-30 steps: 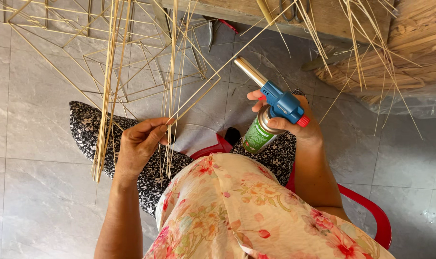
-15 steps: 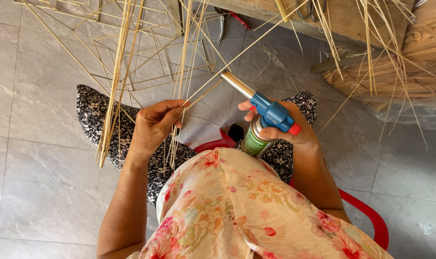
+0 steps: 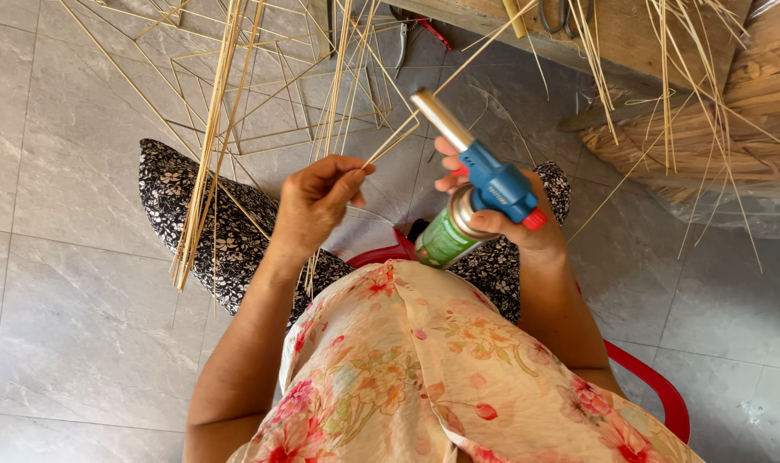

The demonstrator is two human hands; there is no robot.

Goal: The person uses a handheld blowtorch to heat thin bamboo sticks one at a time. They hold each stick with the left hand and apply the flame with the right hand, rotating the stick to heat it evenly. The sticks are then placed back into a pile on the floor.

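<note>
The head view shows two hands and one gas torch. The left hand (image 3: 313, 206), left of centre in the frame, pinches a thin bamboo strip (image 3: 388, 147) between thumb and fingertips. The strip runs up and to the right from that pinch, passing just beside the metal nozzle (image 3: 439, 118) of the gas torch (image 3: 480, 189); whether strip and nozzle touch is hard to tell from here. The right hand (image 3: 514, 227), right of centre, is wrapped around the torch, fingers closed on its blue head and green canister, with the nozzle pointing toward the upper left. The two hands are near each other, with the torch between them and slightly higher.

One loose woven frame of bamboo strips (image 3: 261, 94) fills the upper left and centre, standing on the grey tile floor (image 3: 72, 326). One pile of woven straw (image 3: 716, 129) sits at the upper right. A red chair edge (image 3: 656, 386) shows at the lower right.

Compared with half a second ago, the left hand has lifted off the bundle and now holds a single strip nearer the nozzle, and the torch sits higher.
</note>
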